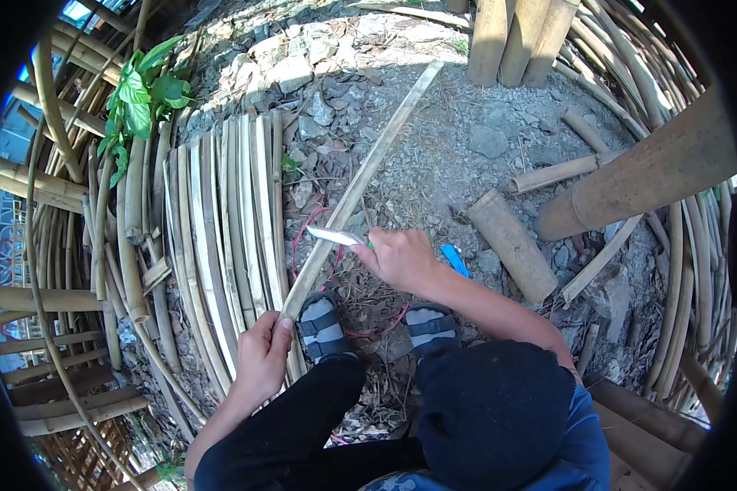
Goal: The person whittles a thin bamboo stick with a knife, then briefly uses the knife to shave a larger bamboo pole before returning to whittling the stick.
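Note:
A long flat bamboo strip (pixel 374 158) runs diagonally from lower left to upper right. Its lower end is gripped in my left hand (pixel 264 350), with the thumb on top. My right hand (pixel 401 258) is closed around the handle of a knife (pixel 334 236). The pale blade lies across the strip, above my left hand. Most of the knife's handle is hidden by my fingers. To the left of the strip, many split bamboo strips (pixel 221 221) lie side by side on the ground.
A thick bamboo piece (pixel 513 245) and a blue object (pixel 454 260) lie right of my right hand. A large bamboo pole (pixel 643 168) slants in from the right. Pink string (pixel 296 237) crosses the ground near my sandalled feet. A leafy plant (pixel 139 98) stands upper left.

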`<state>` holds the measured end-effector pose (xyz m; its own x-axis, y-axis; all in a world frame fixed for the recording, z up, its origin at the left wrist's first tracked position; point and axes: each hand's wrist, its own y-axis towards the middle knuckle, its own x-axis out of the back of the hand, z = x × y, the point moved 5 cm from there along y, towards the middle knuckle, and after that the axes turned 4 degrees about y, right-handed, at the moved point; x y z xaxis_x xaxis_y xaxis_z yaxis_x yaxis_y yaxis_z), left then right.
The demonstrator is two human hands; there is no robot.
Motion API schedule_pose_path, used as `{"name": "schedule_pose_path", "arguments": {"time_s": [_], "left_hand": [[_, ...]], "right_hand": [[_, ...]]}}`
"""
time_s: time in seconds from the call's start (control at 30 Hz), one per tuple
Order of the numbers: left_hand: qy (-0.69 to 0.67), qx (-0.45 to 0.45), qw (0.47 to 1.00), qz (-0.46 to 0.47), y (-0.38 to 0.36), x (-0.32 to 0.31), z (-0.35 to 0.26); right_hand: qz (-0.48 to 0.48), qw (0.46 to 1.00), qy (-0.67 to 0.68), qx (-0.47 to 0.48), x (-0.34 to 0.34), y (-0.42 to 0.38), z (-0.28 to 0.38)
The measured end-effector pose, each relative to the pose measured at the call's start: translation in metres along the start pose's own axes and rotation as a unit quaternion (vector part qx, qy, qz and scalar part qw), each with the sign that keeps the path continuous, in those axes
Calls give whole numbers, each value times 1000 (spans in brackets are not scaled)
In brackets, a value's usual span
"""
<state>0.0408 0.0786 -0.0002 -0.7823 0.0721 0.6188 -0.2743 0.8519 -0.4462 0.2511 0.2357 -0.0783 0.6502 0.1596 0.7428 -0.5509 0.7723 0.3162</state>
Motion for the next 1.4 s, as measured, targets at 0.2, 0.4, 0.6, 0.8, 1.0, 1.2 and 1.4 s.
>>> {"name": "schedule_pose_path", "arguments": {"time_s": [0.2, 0.4, 0.6, 0.8, 1.0, 1.2, 1.4], "left_hand": [[14, -4, 1000, -9, 1, 2, 6], [-3, -2, 1000, 0, 0, 1, 7], [0, 0, 1000, 14, -10, -1, 5], [-1, 8, 1000, 7, -1, 4, 10], [-24, 11, 1000, 14, -5, 2, 9], [-23, 25, 999, 23, -4, 3, 13], [-43, 35, 998, 29, -6, 3, 22]], "right_hand": [[-2, 998, 0, -56, 13, 14, -25], [14, 995, -16, -96, 17, 9, -19], [-28, 971, -95, -218, 57, 29, -105], [-15, 983, -7, -180, 52, 19, -71], [-32, 998, 20, -49, 27, 7, -27], [-47, 998, -49, 1, 31, 20, -43], [-61, 985, -61, -151, 64, 34, -103]]}}
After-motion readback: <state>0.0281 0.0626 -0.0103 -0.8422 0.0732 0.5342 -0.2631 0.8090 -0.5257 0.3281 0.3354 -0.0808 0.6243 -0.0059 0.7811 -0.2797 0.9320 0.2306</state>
